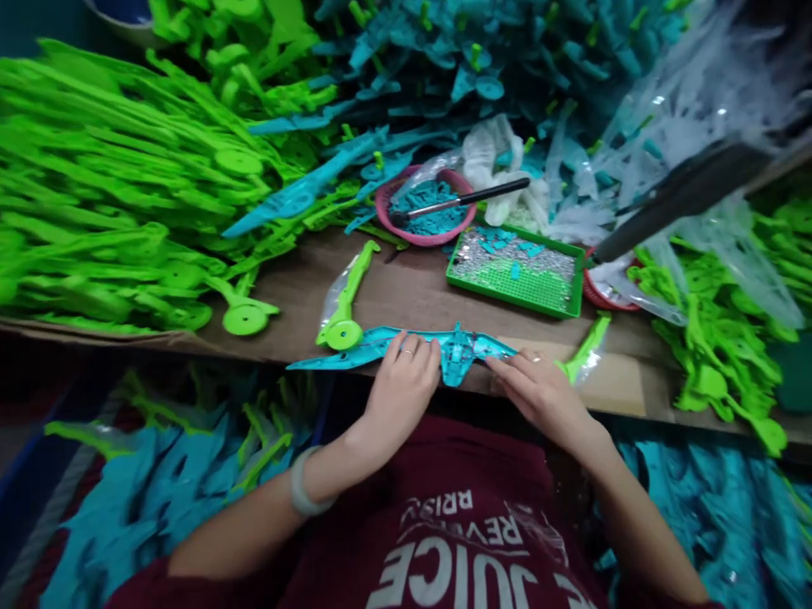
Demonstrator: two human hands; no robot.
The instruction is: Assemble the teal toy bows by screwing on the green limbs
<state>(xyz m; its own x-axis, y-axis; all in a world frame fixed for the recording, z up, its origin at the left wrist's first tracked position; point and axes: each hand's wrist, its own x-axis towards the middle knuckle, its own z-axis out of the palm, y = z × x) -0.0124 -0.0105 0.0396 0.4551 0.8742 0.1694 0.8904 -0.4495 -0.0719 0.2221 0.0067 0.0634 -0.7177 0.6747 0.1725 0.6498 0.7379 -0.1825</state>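
"JUICE", upside down, on maroon shirt

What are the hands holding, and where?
A teal plastic piece at the table edge: the left hand holds its middle, the right hand its right end.

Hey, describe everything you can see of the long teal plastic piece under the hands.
The teal piece is a long, flat, plastic-looking strip, pointed at its left end, with a wider hub near the middle. It lies flat along the front edge of the table. The left hand rests on its middle; the right hand touches its right end.
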